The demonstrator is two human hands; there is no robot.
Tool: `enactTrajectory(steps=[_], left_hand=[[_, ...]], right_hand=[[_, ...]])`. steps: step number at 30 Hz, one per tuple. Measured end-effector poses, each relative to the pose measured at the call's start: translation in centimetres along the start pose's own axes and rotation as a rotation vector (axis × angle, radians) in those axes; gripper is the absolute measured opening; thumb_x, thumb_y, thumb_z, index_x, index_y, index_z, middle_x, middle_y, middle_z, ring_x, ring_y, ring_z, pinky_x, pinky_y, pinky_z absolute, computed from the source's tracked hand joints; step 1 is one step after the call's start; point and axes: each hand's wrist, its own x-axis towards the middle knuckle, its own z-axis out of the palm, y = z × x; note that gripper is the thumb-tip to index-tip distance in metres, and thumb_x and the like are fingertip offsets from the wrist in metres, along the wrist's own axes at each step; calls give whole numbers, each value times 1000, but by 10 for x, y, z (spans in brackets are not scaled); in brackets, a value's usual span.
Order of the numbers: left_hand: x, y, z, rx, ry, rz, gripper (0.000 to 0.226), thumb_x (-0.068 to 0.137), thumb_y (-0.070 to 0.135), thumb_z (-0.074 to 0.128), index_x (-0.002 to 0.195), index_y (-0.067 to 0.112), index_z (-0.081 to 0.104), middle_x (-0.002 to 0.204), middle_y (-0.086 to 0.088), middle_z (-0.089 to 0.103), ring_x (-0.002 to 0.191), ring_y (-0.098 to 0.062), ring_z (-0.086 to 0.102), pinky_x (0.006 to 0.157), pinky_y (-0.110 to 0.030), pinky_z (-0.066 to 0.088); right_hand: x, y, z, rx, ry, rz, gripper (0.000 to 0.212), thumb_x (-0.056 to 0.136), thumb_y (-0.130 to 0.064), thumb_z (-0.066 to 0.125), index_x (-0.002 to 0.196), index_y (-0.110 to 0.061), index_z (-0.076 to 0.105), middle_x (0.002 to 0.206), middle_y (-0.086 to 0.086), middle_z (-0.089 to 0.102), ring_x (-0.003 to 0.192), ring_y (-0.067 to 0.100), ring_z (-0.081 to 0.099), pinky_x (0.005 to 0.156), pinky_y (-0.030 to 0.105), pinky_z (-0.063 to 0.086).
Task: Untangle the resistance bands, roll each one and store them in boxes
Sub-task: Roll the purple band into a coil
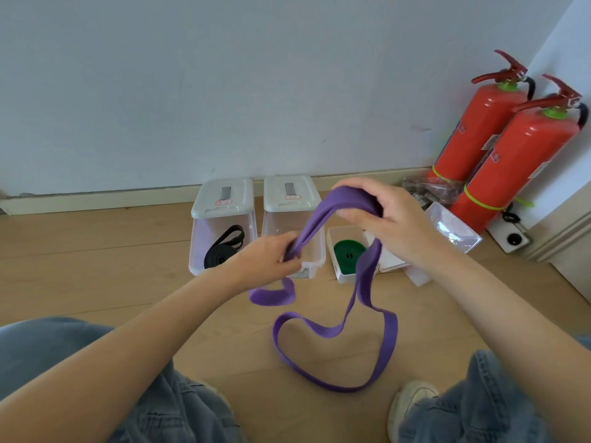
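A long purple resistance band (332, 330) stretches between both hands and loops down onto the wooden floor. My left hand (268, 254) pinches a doubled stretch of it at centre. My right hand (383, 215) grips the band higher up, fingers curled round it. Behind stand clear plastic boxes: the left box (198, 241) holds a black band (225, 246), the middle box (315, 247) looks empty, and a low open box (343, 278) holds a rolled green band (348, 255).
Two red fire extinguishers (499, 148) stand in the right corner by the wall. A loose clear lid (454, 228) and a crumpled plastic bag (428, 187) lie near them. A floor socket (513, 239) sits at right. My knees and a white shoe (409, 401) frame the floor.
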Motion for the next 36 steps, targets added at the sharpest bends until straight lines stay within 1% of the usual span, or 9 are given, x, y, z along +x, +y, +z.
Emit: enactTrajectory(steps=[5,7,9,12,20,24,27,30,36], left_hand=[[7,-1,-31,-202,285,-121,17,84,9,49,68,16,50,57,3,56,47,2,51,50,-12,38],[6,15,-32,-120,283,-7,22,81,10,54,64,19,45,53,11,43,47,-1,45,50,-11,35],[5,29,-21,-18,193,97,24,78,11,60,65,20,42,54,13,40,51,-5,43,52,-15,32],[7,28,-13,71,106,71,9,79,13,59,78,12,51,63,5,48,65,-19,44,59,-28,31],[7,1,-24,-194,-71,-169,14,87,19,52,80,7,53,63,5,52,57,-10,46,61,-26,37],[7,11,-39,-343,78,-129,14,82,12,53,71,14,46,47,10,51,41,-2,49,47,-17,40],[6,33,-30,-156,72,10,23,79,18,55,63,25,41,52,12,43,46,4,44,47,-9,35],[7,43,-25,-132,33,61,23,78,22,58,63,27,41,57,11,44,51,6,45,52,-8,36],[1,16,-35,-80,-177,-136,18,84,29,58,74,23,43,69,4,53,66,-15,52,64,-25,40]], right_hand=[[0,24,-11,-357,-224,308,33,79,-27,73,106,-27,54,97,-9,61,83,6,54,69,18,40],[-6,25,3,-267,-369,410,55,73,-30,78,120,-25,49,115,-8,57,102,5,53,85,20,42],[-11,20,26,-65,-389,339,43,73,-29,78,105,-35,51,100,-17,59,92,-6,53,82,15,42],[-8,15,36,-179,-325,216,29,79,-16,65,67,-32,44,62,-13,47,58,3,45,55,17,33],[3,21,-3,71,109,329,16,84,-2,48,75,-14,54,64,1,65,68,16,68,64,27,50],[-8,41,-7,-442,-351,454,10,84,-19,63,80,-24,55,82,1,64,82,23,62,68,27,44],[-19,39,15,-234,-503,396,47,73,-26,78,113,-20,54,107,-12,61,102,7,56,85,13,42],[-18,28,33,70,-377,267,47,74,-18,78,108,-34,50,84,-25,61,79,-8,57,72,8,44],[-3,27,4,42,-47,219,28,78,5,57,92,-19,53,70,-3,67,65,14,64,62,22,51]])
